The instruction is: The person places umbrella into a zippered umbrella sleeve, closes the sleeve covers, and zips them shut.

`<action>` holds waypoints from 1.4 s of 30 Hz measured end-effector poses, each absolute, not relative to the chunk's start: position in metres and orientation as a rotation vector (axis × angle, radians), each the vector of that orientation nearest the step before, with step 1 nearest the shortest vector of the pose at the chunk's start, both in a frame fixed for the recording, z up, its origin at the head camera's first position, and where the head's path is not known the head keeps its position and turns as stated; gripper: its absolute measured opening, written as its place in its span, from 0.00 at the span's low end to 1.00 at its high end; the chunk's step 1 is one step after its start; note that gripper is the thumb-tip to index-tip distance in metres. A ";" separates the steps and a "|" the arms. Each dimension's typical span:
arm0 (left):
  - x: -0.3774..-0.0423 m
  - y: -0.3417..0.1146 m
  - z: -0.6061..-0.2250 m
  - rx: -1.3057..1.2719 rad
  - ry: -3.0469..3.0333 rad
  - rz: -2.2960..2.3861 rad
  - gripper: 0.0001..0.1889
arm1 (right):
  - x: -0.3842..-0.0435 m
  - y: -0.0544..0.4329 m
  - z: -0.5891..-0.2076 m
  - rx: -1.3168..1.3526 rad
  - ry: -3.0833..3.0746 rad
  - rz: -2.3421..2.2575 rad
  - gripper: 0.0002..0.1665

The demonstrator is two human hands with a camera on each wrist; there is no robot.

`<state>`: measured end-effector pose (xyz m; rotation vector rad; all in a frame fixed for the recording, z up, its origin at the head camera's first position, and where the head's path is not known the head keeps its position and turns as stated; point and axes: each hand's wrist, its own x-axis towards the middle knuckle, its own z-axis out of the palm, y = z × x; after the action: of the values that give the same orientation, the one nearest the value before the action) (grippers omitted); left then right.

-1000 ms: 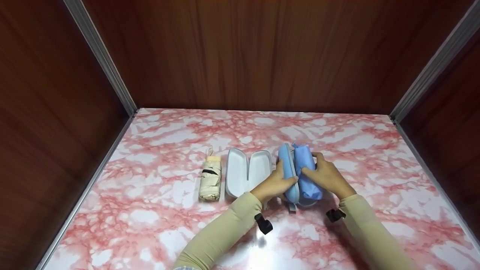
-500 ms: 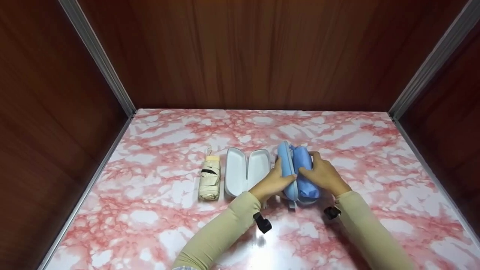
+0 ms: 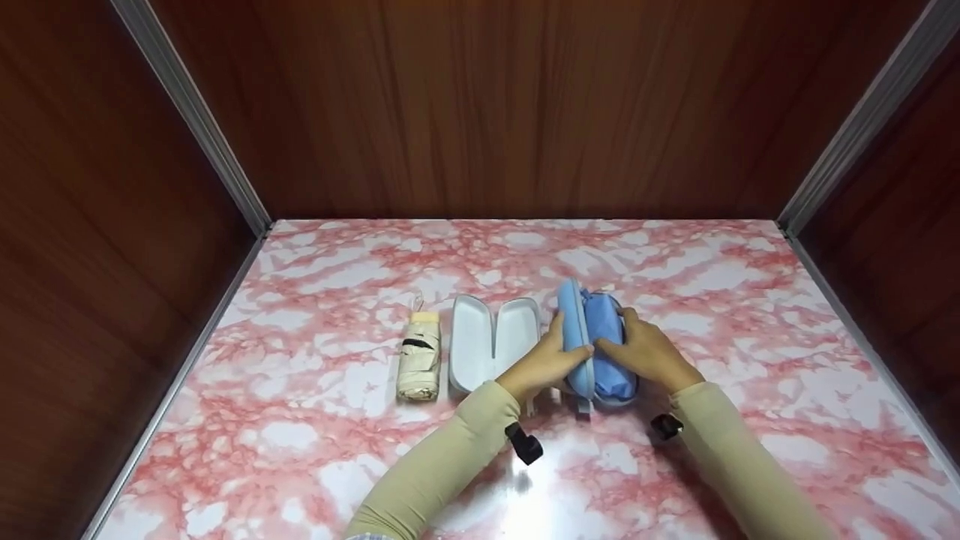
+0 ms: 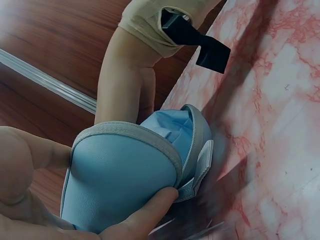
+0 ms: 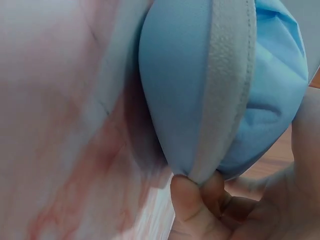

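Note:
A blue zippered hard case (image 3: 571, 322) stands open on the table, its lid raised on the left. My left hand (image 3: 541, 364) grips that lid, the thumb near its grey zip edge. Within the other half lies a bundle of blue cloth, apparently a folded umbrella (image 3: 606, 319). My right hand (image 3: 654, 351) holds the umbrella, thumb on top and the other fingers at the far right side. In the right wrist view, fingertips (image 5: 187, 197) touch the case's grey zip rim. The left wrist view shows the umbrella (image 4: 167, 125) behind the lid.
Left of the hands, a second case (image 3: 474, 337) with a white lining stands open. Beside it lies a beige folded umbrella (image 3: 420, 360) with a yellow handle end. Wood-grain walls (image 3: 480, 112) enclose the red-and-white marbled table (image 3: 315, 337) at the back and sides.
The blue umbrella has moved down and slightly left into the right half of the case, with my right hand following. My left hand still holds the lid, which is slightly more upright.

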<state>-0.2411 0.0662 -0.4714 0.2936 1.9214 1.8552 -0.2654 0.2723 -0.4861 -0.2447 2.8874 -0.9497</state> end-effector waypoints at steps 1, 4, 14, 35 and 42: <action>-0.241 0.066 -0.471 0.297 1.918 1.857 0.47 | -0.265 0.273 -0.486 -0.251 2.892 -0.949 0.48; -0.242 0.066 -0.471 0.309 1.925 1.857 0.47 | -0.263 0.276 -0.485 -0.260 2.911 -0.956 0.46; -0.242 0.074 -0.472 0.360 2.217 1.715 0.46 | -0.262 0.285 -0.488 -0.274 2.966 -1.018 0.36; -0.240 0.088 -0.474 0.456 2.535 1.418 0.48 | -0.261 0.304 -0.489 -0.176 2.609 -1.228 0.47; -0.242 0.086 -0.476 0.499 2.496 1.442 0.44 | -0.260 0.304 -0.489 -0.183 2.635 -1.216 0.41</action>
<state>-0.2416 0.0864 -0.4756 0.4989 2.4958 1.4423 -0.2605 0.3035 -0.4888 -0.1832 2.6355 -1.2164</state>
